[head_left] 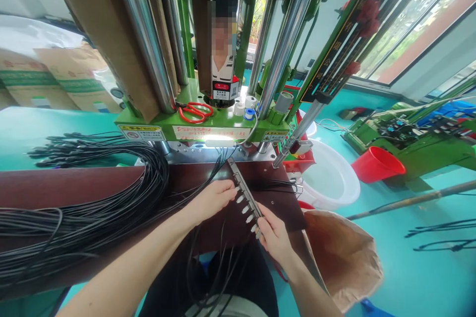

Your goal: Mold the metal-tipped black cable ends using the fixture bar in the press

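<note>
A narrow metal fixture bar (243, 189) with several white connector plugs along it lies slanted over the dark red table (74, 185). My right hand (273, 235) pinches the bar's near end, fingers closed on it. My left hand (213, 198) is curled at the bar's left side, fingertips on the upper plugs and the thin black cables that run from them. Cables hang from the plugs into my lap. A thick bundle of black cables (96, 208) sweeps across the table to the left.
Behind the table stands a green press machine (208, 124) with chrome columns; red scissors (195, 110) and tape rolls lie on its ledge. To the right are a white tub (329, 178), a red bucket (375, 164), a brown paper bag (344, 257) and another green machine. A person stands behind the press.
</note>
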`<move>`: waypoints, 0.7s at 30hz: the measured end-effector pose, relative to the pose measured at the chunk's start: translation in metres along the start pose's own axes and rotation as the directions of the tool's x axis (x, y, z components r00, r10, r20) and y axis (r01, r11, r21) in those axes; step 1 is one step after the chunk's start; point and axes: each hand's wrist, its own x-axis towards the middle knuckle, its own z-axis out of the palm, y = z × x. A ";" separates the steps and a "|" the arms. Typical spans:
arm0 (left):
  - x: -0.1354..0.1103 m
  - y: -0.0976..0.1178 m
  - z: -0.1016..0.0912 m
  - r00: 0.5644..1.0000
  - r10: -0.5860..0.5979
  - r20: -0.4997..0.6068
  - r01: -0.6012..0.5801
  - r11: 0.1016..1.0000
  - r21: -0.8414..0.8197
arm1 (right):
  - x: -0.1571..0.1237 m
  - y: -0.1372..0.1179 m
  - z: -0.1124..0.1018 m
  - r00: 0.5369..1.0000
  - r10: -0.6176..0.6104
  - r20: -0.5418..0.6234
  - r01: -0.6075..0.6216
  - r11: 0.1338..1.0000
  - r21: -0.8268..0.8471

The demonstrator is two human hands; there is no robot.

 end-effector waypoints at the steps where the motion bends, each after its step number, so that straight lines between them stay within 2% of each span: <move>1: 0.000 0.001 0.000 0.997 0.066 -0.034 -0.062 0.993 0.096 | 0.000 0.000 0.000 1.000 -0.007 -0.001 0.007 1.000 -0.006; 3: -0.006 0.005 0.003 0.963 0.227 -0.148 -0.164 0.922 0.351 | 0.000 -0.001 0.001 1.000 -0.004 -0.001 0.005 1.000 0.006; 5: -0.020 0.010 0.015 0.871 0.416 -0.264 -0.169 0.756 0.633 | 0.001 -0.001 0.001 1.000 0.012 0.000 -0.012 1.000 0.028; 6: -0.030 0.012 0.024 0.816 0.515 -0.262 -0.165 0.642 0.749 | 0.002 -0.001 0.001 1.000 0.022 -0.002 -0.022 0.999 0.034; 7: -0.041 0.013 0.035 0.776 0.594 -0.210 -0.173 0.521 0.836 | 0.003 -0.001 0.001 0.999 0.033 -0.003 -0.033 0.999 0.035; 8: -0.050 0.013 0.047 0.758 0.644 -0.103 -0.219 0.400 0.890 | 0.003 -0.002 0.001 0.999 0.042 -0.004 -0.042 0.999 0.036; 10: -0.064 0.006 0.071 0.754 0.646 0.116 -0.327 0.216 0.920 | 0.003 -0.003 0.000 0.998 0.059 -0.002 -0.059 0.998 0.038; 11: -0.066 0.001 0.081 0.768 0.620 0.161 -0.329 0.167 0.929 | 0.003 -0.004 -0.001 0.998 0.066 0.002 -0.066 0.997 0.040; 14: -0.056 -0.016 0.101 0.814 0.559 0.158 -0.257 0.103 0.961 | 0.001 -0.005 -0.003 0.997 0.078 0.018 -0.078 0.996 0.038; 17: -0.041 -0.022 0.106 0.819 0.557 0.139 -0.239 0.112 0.964 | 0.000 -0.004 -0.004 0.998 0.063 0.010 -0.063 0.996 0.055; 19: -0.043 -0.018 0.105 0.814 0.568 0.118 -0.261 0.176 0.949 | 0.000 -0.003 -0.004 0.998 0.065 0.005 -0.065 0.992 0.113; 21: -0.058 -0.009 0.098 0.815 0.569 0.112 -0.351 0.332 0.875 | 0.000 -0.002 -0.004 0.997 0.079 0.018 -0.081 0.981 0.174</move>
